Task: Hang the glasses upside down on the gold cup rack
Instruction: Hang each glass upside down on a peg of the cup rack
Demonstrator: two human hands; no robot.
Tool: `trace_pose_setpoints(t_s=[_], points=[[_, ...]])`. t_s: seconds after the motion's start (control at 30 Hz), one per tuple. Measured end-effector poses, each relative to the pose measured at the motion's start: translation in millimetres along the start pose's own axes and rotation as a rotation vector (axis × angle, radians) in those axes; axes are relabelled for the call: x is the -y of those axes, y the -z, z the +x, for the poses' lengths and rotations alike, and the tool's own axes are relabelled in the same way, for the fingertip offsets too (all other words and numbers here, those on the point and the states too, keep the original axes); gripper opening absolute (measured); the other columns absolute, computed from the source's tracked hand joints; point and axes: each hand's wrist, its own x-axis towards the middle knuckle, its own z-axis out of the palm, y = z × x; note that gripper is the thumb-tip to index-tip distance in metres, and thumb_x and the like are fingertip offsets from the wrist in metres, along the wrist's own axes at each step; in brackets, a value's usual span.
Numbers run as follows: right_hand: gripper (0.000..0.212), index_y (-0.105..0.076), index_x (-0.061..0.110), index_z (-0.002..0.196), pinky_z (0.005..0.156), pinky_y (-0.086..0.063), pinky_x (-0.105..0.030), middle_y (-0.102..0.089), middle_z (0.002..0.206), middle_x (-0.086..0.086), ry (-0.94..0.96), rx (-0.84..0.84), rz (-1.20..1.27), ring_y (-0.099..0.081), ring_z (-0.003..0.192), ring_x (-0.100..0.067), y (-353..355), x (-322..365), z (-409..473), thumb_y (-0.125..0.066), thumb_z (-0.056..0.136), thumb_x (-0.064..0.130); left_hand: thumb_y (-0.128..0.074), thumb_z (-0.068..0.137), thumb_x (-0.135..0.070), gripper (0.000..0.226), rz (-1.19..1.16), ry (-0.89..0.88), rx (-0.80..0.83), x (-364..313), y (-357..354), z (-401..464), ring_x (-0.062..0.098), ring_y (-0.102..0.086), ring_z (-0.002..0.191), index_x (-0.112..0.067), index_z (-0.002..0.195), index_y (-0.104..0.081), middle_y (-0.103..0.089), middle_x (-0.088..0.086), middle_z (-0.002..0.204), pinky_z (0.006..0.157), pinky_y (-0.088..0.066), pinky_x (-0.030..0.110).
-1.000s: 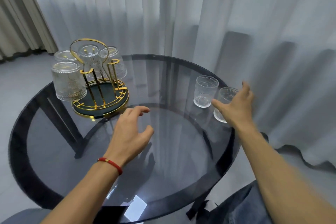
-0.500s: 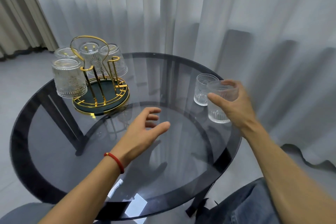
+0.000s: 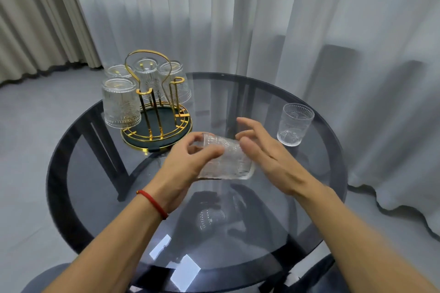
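Note:
A ribbed clear glass [image 3: 229, 162] is tilted on its side above the table's middle, its base toward the rack and its rim toward the lower right. My left hand [image 3: 181, 169] grips it near the base. My right hand [image 3: 269, 157] is beside the glass with fingers spread, its thumb at the glass wall. The gold cup rack [image 3: 157, 126] with a dark green base stands at the back left. Several glasses hang upside down on it, the nearest one [image 3: 120, 102] at its left. Two front pegs are bare. Another glass [image 3: 295, 123] stands upright at the right.
The round dark glass table [image 3: 57, 173] has a black rim and crossed legs visible through the top. Sheer white curtains [image 3: 262, 19] hang close behind it and to the right. A grey seat edge [image 3: 45, 278] shows at the lower left.
My right hand lifted one glass from the right side and brought it to the middle. My left hand took hold of it, the glass got tipped over, and my right hand's fingers spread.

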Motion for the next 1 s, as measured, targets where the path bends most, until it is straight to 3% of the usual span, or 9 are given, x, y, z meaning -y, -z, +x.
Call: trace_pose_setpoints(t_s=[0.1, 0.17, 0.27, 0.4, 0.5, 0.6, 0.77, 0.87, 1.0], points=[[0.064, -0.042, 0.046, 0.145, 0.094, -0.060, -0.048, -0.065, 0.131, 0.000, -0.147, 0.049, 0.256, -0.075, 0.104, -0.021, -17.9, 2.9, 10.1, -0.040, 0.090, 0.081, -0.073, 0.086, -0.010, 0.040, -0.132, -0.012, 0.018, -5.3, 16.9, 12.7, 0.031, -0.073, 0.097, -0.004, 0.122, -0.057, -0.072, 0.017, 0.109, 0.082, -0.061, 0.050], [0.059, -0.049, 0.034, 0.142, 0.084, -0.063, -0.050, -0.066, 0.124, -0.009, -0.131, 0.030, 0.398, -0.075, 0.100, -0.026, -33.9, 8.9, 18.1, -0.054, 0.093, 0.066, -0.073, 0.084, -0.008, 0.044, -0.155, -0.043, 0.039, -6.8, 25.2, 20.1, 0.028, -0.072, 0.095, -0.002, 0.124, -0.055, -0.072, 0.013, 0.103, 0.081, -0.059, 0.047], [0.052, -0.058, 0.032, 0.136, 0.087, -0.062, -0.048, -0.071, 0.119, -0.011, -0.108, -0.094, 0.550, -0.073, 0.107, -0.024, -42.2, 17.1, 32.7, -0.068, 0.090, 0.052, -0.072, 0.080, -0.022, 0.051, -0.147, -0.103, 0.029, -10.0, 38.3, 30.3, 0.023, -0.071, 0.098, -0.010, 0.127, -0.058, -0.071, 0.010, 0.111, 0.082, -0.060, 0.042], [0.049, -0.053, 0.051, 0.128, 0.097, -0.058, -0.047, -0.068, 0.116, 0.005, -0.029, -0.346, 0.198, -0.067, 0.111, -0.016, -35.9, 35.4, 57.8, -0.069, 0.083, 0.060, -0.046, 0.088, -0.054, 0.046, 0.283, -0.190, -0.229, -0.3, 57.9, 40.6, 0.020, -0.064, 0.104, -0.028, 0.123, -0.059, -0.067, 0.002, 0.111, 0.089, -0.055, 0.043], [0.051, -0.056, 0.045, 0.131, 0.099, -0.056, -0.047, -0.065, 0.125, 0.008, 0.032, -0.454, 0.115, -0.064, 0.115, -0.016, -25.4, 58.3, 85.5, -0.075, 0.084, 0.053, -0.051, 0.096, -0.032, 0.033, 0.825, -0.318, -0.300, 19.7, 70.4, 49.2, 0.020, -0.060, 0.112, -0.020, 0.125, -0.061, -0.068, 0.002, 0.116, 0.096, -0.049, 0.038], [0.057, -0.056, 0.040, 0.136, 0.101, -0.054, -0.047, -0.064, 0.122, 0.006, 0.073, -0.493, 0.075, -0.063, 0.116, -0.019, -17.8, 81.1, 116.3, -0.078, 0.084, 0.049, -0.060, 0.090, -0.025, 0.048, 1.133, -0.288, -0.189, 33.2, 72.9, 59.0, 0.021, -0.042, 0.136, -0.017, 0.137, -0.056, -0.054, 0.005, 0.143, 0.114, -0.032, 0.034], [0.077, -0.042, 0.027, 0.145, 0.095, -0.047, -0.036, -0.059, 0.132, -0.005, 0.017, -0.402, -0.139, -0.059, 0.120, -0.027, -20.0, 105.8, 163.5, -0.079, 0.081, 0.049, -0.053, 0.094, -0.036, 0.064, 1.271, -0.101, -0.113, 44.5, 69.5, 66.8, 0.025, -0.007, 0.154, -0.032, 0.154, -0.031, -0.018, 0.003, 0.167, 0.123, -0.016, 0.055], [0.078, -0.043, 0.019, 0.144, 0.089, -0.043, -0.032, -0.060, 0.134, -0.007, 0.032, -0.342, -0.306, -0.059, 0.119, -0.028, -29.7, 109.2, 178.1, -0.079, 0.081, 0.048, -0.054, 0.093, -0.036, 0.065, 1.277, -0.109, -0.129, 44.6, 69.4, 69.3, 0.025, -0.010, 0.153, -0.031, 0.153, -0.031, -0.021, 0.004, 0.165, 0.122, -0.020, 0.052], [0.075, -0.048, 0.011, 0.140, 0.079, -0.042, -0.032, -0.064, 0.130, -0.009, 0.085, -0.283, -0.496, -0.053, 0.099, -0.021, -47.2, 106.6, 190.9, -0.076, 0.082, 0.049, -0.056, 0.090, -0.034, 0.064, 1.267, -0.118, -0.154, 41.8, 70.7, 71.0, 0.025, -0.017, 0.150, -0.028, 0.151, -0.036, -0.026, 0.005, 0.163, 0.118, -0.031, 0.046]])
